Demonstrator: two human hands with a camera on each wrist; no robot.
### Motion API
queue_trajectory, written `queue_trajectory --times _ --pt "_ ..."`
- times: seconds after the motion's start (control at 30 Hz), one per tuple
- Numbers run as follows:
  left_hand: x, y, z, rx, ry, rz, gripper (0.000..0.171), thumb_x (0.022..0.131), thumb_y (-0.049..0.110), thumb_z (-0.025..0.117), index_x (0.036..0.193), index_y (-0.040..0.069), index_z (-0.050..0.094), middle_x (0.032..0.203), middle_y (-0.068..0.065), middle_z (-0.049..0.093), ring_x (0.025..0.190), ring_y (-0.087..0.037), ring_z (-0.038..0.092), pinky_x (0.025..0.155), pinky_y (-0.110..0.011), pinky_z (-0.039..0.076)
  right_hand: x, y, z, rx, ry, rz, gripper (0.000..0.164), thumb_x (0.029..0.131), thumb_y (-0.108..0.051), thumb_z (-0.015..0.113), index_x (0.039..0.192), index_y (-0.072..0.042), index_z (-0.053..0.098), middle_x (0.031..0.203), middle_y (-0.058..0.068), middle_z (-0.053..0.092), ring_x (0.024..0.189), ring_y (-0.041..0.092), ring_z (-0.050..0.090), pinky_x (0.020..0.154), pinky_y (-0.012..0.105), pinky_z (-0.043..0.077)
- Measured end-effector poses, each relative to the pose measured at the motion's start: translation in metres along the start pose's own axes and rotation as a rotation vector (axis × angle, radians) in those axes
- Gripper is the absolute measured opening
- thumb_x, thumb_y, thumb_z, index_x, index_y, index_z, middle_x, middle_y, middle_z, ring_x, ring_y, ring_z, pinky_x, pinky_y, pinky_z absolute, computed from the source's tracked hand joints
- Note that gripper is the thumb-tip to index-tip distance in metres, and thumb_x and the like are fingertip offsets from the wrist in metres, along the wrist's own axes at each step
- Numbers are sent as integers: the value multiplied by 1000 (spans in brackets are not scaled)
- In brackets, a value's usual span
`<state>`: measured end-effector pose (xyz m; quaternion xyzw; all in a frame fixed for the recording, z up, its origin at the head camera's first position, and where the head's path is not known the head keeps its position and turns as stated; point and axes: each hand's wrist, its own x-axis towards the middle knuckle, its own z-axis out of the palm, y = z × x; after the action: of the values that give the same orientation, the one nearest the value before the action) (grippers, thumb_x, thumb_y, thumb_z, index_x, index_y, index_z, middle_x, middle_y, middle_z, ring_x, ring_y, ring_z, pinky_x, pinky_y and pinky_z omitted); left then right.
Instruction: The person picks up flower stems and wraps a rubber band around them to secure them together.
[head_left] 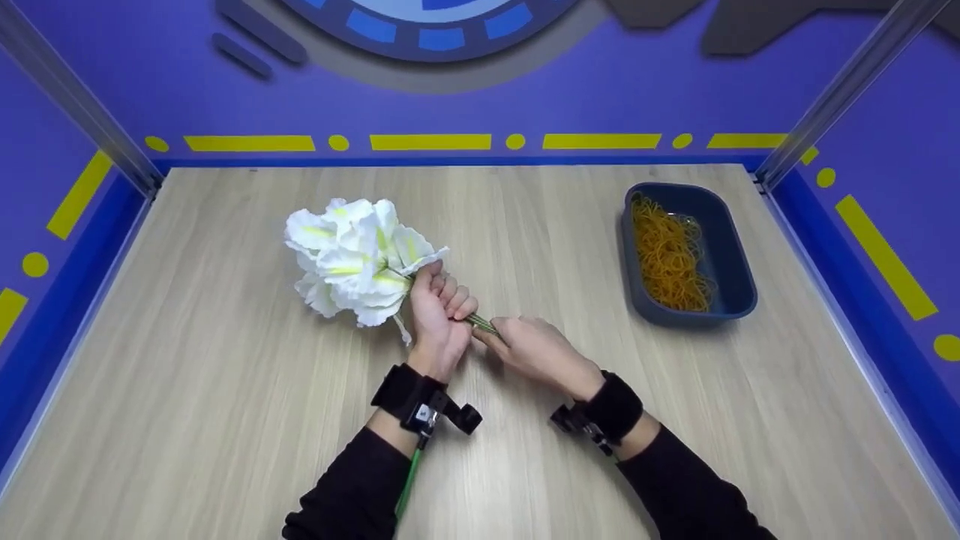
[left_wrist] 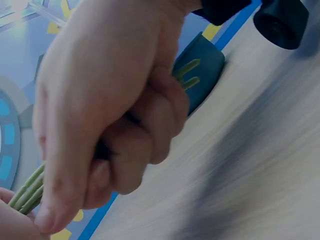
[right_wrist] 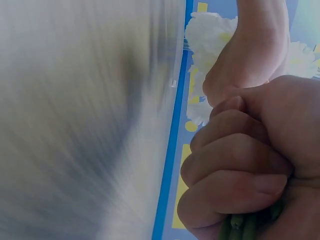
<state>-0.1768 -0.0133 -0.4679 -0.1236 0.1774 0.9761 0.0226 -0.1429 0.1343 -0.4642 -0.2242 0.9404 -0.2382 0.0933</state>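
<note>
A bunch of white artificial flowers (head_left: 352, 262) with yellow-green streaks lies tilted to the left in the head view, blooms up and away. My left hand (head_left: 441, 315) grips the green stems just below the blooms. Lower down, my right hand (head_left: 536, 349) has its fingers curled round the same stems (head_left: 481, 323). In the left wrist view, cut stem ends (left_wrist: 189, 75) poke out past the right hand (left_wrist: 110, 105). The right wrist view shows the right fingers (right_wrist: 235, 160) wrapped over the stems, with the left hand (right_wrist: 255, 55) and white petals (right_wrist: 210, 37) beyond.
A dark blue-grey tub (head_left: 731, 259) of tangled yellow-brown rubber bands (head_left: 667, 255) stands at the back right of the wooden table (head_left: 225, 375). Blue-purple panels (head_left: 450, 112) with yellow marks enclose the back and sides. Both wrists wear black straps with small cameras.
</note>
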Motion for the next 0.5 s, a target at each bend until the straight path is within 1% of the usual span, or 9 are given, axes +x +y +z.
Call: queue_trajectory --times 0.1,0.17,0.3,0.43,0.5 --pt "3 3 -2 -29 -10 -84 49 102 16 46 56 20 31 44 9 28 36 -3 25 37 -17 21 -1 2 -2 -2 -17 9 40 106 -37 53 72 -16 49 60 -7 39 51 11 39 47 27 33" --pt "5 5 -3 -45 -16 -116 49 102 16 45 55 19 32 44 9 28 35 -4 25 37 -17 22 -1 3 -3 -4 -20 14 39 106 -37 53 73 -16 50 60 -7 40 51 11 40 47 28 34" --pt "8 8 -4 -85 -21 -121 48 102 15 42 55 19 32 44 8 29 36 -4 25 38 -17 22 0 2 -4 -45 -8 16 37 105 -30 55 70 -17 48 60 -7 39 51 12 39 46 28 33" --pt "9 10 -5 -119 2 -110 49 102 14 41 54 19 32 43 8 28 36 -4 23 37 -17 21 -1 0 -4 -93 -3 34 37 101 -22 57 67 -17 44 59 -6 37 50 12 37 45 28 32" --pt "9 11 -4 -121 13 -104 49 101 13 42 53 19 31 43 8 27 35 -5 23 37 -17 20 -1 0 -3 -100 -6 43 37 101 -22 58 67 -17 45 59 -6 36 50 11 36 45 27 32"
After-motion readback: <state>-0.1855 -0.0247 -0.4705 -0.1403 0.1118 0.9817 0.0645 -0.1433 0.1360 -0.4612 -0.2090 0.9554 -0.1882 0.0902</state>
